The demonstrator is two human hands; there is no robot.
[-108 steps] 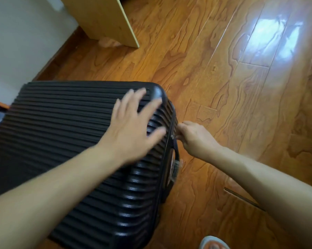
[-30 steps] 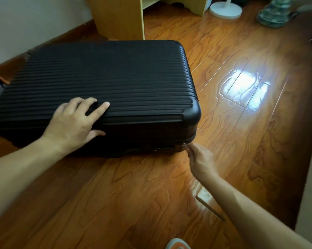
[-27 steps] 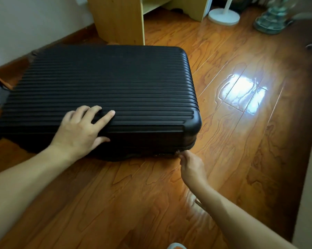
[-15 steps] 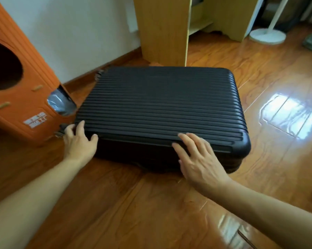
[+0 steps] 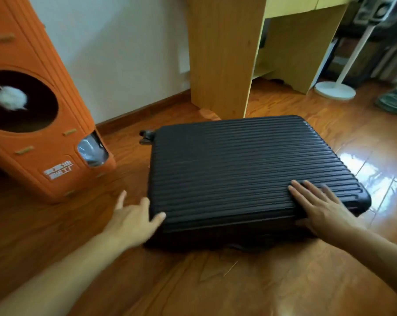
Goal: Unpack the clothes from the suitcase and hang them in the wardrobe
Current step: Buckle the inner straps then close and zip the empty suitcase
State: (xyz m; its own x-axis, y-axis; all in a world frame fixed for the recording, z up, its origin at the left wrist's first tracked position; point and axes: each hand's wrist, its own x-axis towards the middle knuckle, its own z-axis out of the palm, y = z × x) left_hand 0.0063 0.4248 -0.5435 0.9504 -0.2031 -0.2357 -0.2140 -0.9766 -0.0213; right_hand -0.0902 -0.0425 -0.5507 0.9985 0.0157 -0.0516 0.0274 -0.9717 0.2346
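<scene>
Black ribbed suitcase (image 5: pixel 245 176) is lying flat on the wooden floor (image 5: pixel 193 288), lid side up and closed; no clothes showing yet, no wardrobe in view.

Right hand (image 5: pixel 323 210) is resting palm-down on the near right corner of the lid, fingers (image 5: pixel 304 190) straight and spread, gripping nothing. Left hand (image 5: pixel 133 218) is sitting at the near left corner, fingers open and loosely spread, thumb touching the shell's edge; nothing is being held there either.

Handling, as judged: the shell is looking hard and stiff, with ridges giving some purchase on an otherwise smooth, likely slippery plastic. Probably heavy if packed. The lid should be swinging up as one rigid piece, so the best hold is along the near edge, at the seam between the two halves, one hand near each corner. Whether the zip is fully undone cannot be told; the front side is lying in shadow.

Room: the orange cat house (image 5: pixel 40 115) is standing just left of the case, apart from it. A wooden desk panel (image 5: pixel 220 55) is standing close behind the far edge, with a wheel (image 5: pixel 147 136) poking out at the far left corner. Lid opening away may be running near that panel. Open floor is lying to the right and toward the person.
</scene>
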